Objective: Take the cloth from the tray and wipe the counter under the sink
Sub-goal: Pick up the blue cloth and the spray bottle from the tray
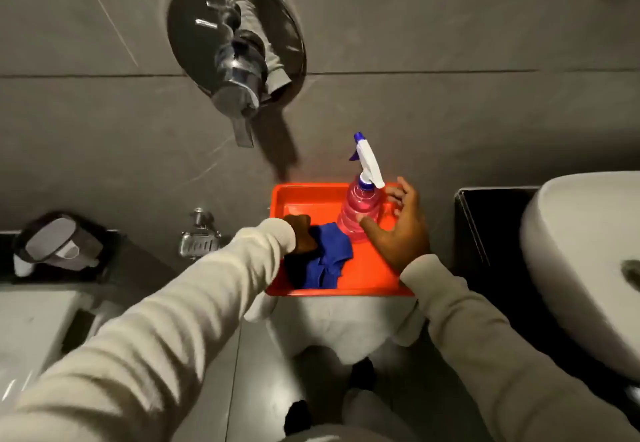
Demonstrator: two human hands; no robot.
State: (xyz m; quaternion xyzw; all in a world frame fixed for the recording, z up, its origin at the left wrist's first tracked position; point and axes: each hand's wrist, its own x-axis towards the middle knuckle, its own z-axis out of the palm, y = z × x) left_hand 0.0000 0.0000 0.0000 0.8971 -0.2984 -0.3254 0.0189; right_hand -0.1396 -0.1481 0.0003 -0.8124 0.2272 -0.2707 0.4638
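An orange tray (304, 199) sits against the grey wall, left of the sink. A crumpled blue cloth (329, 254) lies in its front left part. My left hand (301, 233) is closed on the cloth's left edge, fingers curled into the fabric. A pink spray bottle (356, 209) with a white and blue trigger head stands upright in the tray's right half. My right hand (398, 230) hovers beside the bottle with fingers spread, thumb near its base, not gripping it. The white sink basin (571, 251) is at the right, above a black counter (485, 227).
A chrome mixer valve (239, 57) with a lever juts from the wall above the tray. A chrome soap holder (201, 240) is fixed to the wall at the left. A black and grey object (59, 244) rests on a ledge at far left. My legs and feet show below.
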